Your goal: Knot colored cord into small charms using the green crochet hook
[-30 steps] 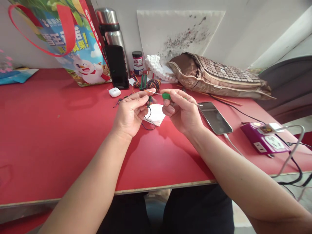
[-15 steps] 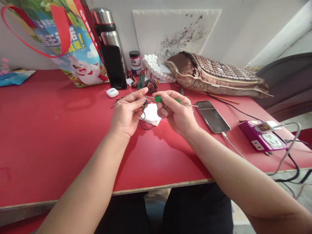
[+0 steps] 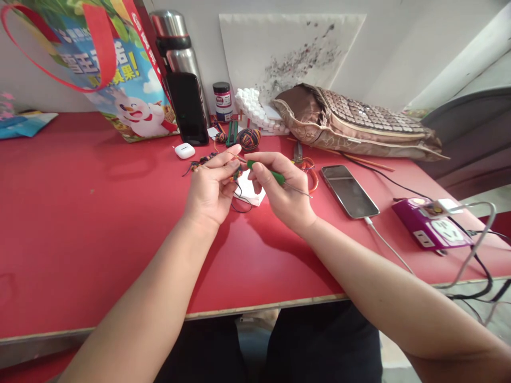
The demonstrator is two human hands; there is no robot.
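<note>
My left hand (image 3: 213, 189) pinches a small piece of multicoloured crochet work (image 3: 237, 174), mostly hidden by the fingers. An orange strand of yarn runs over its raised forefinger. My right hand (image 3: 285, 186) is closed around the green handle of a crochet hook (image 3: 275, 175); one thin metal end points at the left fingertips, the other sticks out behind the palm. The hook's tip is close to the crochet work, too small to tell whether it is inside a loop. Below the hands lies a white folded paper (image 3: 252, 191), with a dark strand looping over it.
Behind the hands are a ball of multicoloured yarn (image 3: 249, 139), a white earbud case (image 3: 184, 151) and a black phone (image 3: 187, 109) leaning on a steel flask (image 3: 171, 26). At right lie another phone (image 3: 350, 191), a purple power socket (image 3: 429, 226) and an orange-handled tool (image 3: 313, 178).
My right hand has tilted the hook, so its rear end now points lower, and moved slightly left and down. The orange-handled tool has come into sight behind it. My left hand stays nearly still.
</note>
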